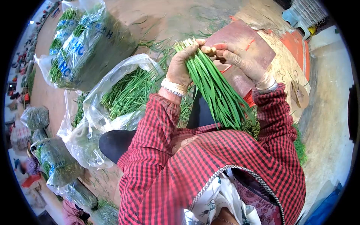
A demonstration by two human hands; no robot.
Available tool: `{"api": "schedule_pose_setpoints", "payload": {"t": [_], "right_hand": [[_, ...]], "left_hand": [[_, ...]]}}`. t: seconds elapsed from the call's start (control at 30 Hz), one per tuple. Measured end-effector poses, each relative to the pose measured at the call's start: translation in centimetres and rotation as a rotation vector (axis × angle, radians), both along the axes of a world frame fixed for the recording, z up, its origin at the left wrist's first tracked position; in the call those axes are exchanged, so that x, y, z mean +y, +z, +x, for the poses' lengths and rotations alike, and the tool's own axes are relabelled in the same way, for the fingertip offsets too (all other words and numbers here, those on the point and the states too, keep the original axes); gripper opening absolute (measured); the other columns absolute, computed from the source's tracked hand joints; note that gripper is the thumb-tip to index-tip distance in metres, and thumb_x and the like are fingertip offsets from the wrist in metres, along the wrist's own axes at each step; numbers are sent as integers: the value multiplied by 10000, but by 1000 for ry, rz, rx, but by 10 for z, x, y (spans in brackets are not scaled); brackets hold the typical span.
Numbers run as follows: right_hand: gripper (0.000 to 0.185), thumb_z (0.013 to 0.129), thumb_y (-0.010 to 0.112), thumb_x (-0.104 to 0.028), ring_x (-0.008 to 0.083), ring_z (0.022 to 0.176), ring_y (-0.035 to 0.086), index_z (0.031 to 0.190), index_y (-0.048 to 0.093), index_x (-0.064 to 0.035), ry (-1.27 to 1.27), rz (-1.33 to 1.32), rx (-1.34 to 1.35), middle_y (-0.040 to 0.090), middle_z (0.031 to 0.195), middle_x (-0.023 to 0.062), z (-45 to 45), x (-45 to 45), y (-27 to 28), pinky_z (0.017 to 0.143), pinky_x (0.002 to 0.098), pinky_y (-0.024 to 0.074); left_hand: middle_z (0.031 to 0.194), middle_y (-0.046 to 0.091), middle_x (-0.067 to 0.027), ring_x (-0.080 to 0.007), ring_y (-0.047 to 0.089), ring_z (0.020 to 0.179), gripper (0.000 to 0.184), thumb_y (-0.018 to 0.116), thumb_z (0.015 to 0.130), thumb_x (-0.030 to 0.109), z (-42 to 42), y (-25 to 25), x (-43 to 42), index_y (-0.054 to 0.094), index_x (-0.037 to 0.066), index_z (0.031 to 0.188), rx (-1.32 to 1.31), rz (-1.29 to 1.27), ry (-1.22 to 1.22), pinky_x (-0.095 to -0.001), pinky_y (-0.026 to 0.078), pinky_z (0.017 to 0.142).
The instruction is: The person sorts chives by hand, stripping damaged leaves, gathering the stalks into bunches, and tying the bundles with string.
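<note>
A bunch of garlic chives (213, 80) slants across the middle, its pale cut ends at the top and its green leaves trailing toward my lap. My left hand (180, 66), in a thin glove, is wrapped round it near the pale ends. Beside the same end is my right hand (242, 63), also gloved, with its fingers bent and pressed together close to the left fingertips. Whatever those fingers pinch, if anything, is hidden. A thin red strip (225, 69) shows just below them. Loose chives (131, 90) lie in an opened clear plastic bag (93, 108) to my left.
A reddish board (258, 47) lies ahead, with red strips on it. Packed plastic bags of greens (80, 48) stand at the upper left, and more bags (56, 157) line the left side. A pale plastic stool (296, 20) is at the upper right.
</note>
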State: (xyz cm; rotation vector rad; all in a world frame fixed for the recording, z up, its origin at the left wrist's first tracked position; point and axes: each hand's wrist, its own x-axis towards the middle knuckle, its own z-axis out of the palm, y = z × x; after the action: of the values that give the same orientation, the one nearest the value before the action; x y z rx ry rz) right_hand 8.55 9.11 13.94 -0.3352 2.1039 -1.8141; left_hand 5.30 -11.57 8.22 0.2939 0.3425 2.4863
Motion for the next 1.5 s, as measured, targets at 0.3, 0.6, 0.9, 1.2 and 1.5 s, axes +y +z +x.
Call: {"api": "schedule_pose_setpoints", "payload": {"t": [0.3, 0.6, 0.9, 1.2, 1.5], "right_hand": [[791, 859, 689, -421, 240, 1289, 413, 1394, 332, 40, -57, -81, 164, 475, 1319, 158, 24, -63, -11, 1086, 346, 319], [596, 805, 751, -206, 152, 1114, 534, 1296, 456, -41, 472, -179, -341, 587, 1127, 56, 67, -107, -29, 912, 313, 449], [562, 764, 678, -169, 257, 666, 657, 1249, 426, -39, -28, 546, 255, 654, 864, 143, 44, -89, -41, 604, 367, 525], [815, 716, 699, -218, 380, 849, 626, 1351, 255, 38, -37, 1043, 690, 616, 942, 228, 68, -87, -40, 737, 463, 514], [700, 756, 611, -184, 390, 941, 630, 1384, 347, -24, -198, 706, 402, 628, 1004, 252, 59, -63, -52, 798, 439, 511]], "left_hand": [[920, 635, -122, -289, 613, 944, 149, 570, 914, 171, 12, 7, -38, 597, 34, 966, -153, -142, 219, -454, 494, 902], [676, 623, -53, -234, 640, 777, 296, 589, 915, 374, 36, 20, -54, 612, 80, 935, 1, 8, 233, -359, 532, 639], [1296, 528, -113, -233, 495, 1215, 653, 547, 907, 509, 49, -3, -47, 401, 67, 1366, 127, -314, 420, -405, 399, 1043], [1252, 557, -172, -304, 546, 1168, 637, 588, 809, -25, 62, -34, -19, 331, 12, 1391, -180, 16, 241, -412, 412, 1043], [1200, 510, -47, -138, 491, 1093, 579, 649, 849, 16, 52, -7, -29, 388, 84, 1362, 207, -680, 887, -307, 439, 928]]}}
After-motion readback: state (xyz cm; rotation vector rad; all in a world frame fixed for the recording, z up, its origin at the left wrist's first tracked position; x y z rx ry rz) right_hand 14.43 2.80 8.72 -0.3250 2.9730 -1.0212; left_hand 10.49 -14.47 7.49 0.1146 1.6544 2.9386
